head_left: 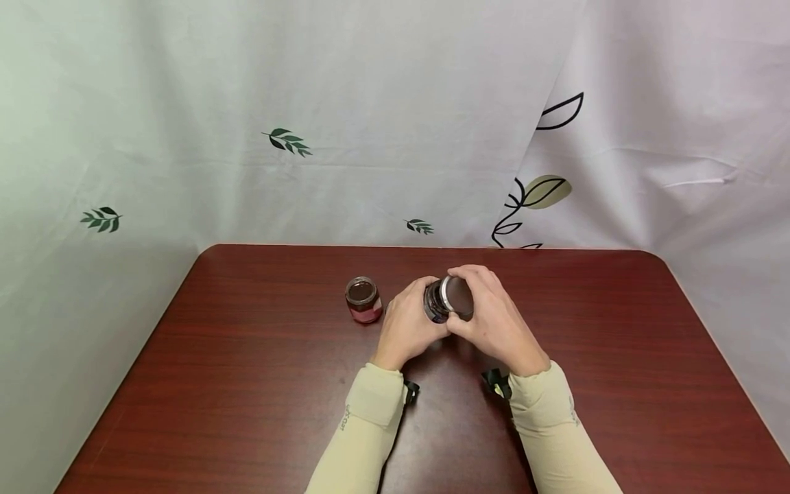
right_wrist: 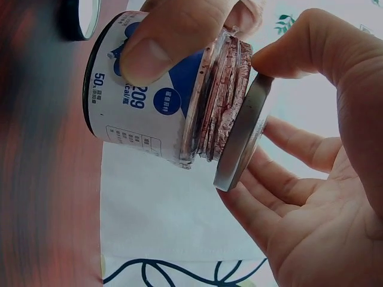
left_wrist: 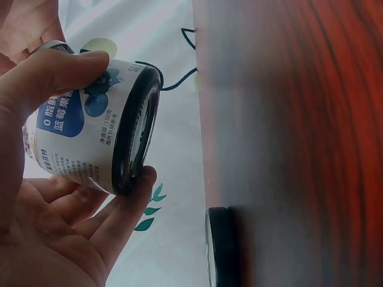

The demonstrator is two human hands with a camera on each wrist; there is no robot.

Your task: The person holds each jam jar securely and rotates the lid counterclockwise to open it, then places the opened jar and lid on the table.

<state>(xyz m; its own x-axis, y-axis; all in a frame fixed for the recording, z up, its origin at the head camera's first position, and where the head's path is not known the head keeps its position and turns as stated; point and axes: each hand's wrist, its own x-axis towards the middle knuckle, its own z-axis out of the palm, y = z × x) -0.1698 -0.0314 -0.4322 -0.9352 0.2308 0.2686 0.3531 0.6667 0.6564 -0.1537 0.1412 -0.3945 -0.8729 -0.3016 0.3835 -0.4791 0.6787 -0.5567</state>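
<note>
A small glass jar [left_wrist: 90, 131] with a white and blue label picturing blueberries is held tilted on its side above the table. My left hand [head_left: 410, 319] grips it, the thumb across the label and fingers beneath its base. My right hand [head_left: 490, 312] holds a silver-rimmed lid [right_wrist: 242, 134] by its edge. That lid sits at an angle to the jar's threaded mouth [right_wrist: 221, 98], with a gap along one side. Dark reddish stuff shows inside the glass at the neck.
Left of my hands stands a second jar [head_left: 363, 295] with a dark top and pinkish-red label. A dark-edged lid [right_wrist: 81, 18] lies on the reddish-brown wooden table [head_left: 247, 384]. White fabric [head_left: 370, 103] with leaf prints hangs behind.
</note>
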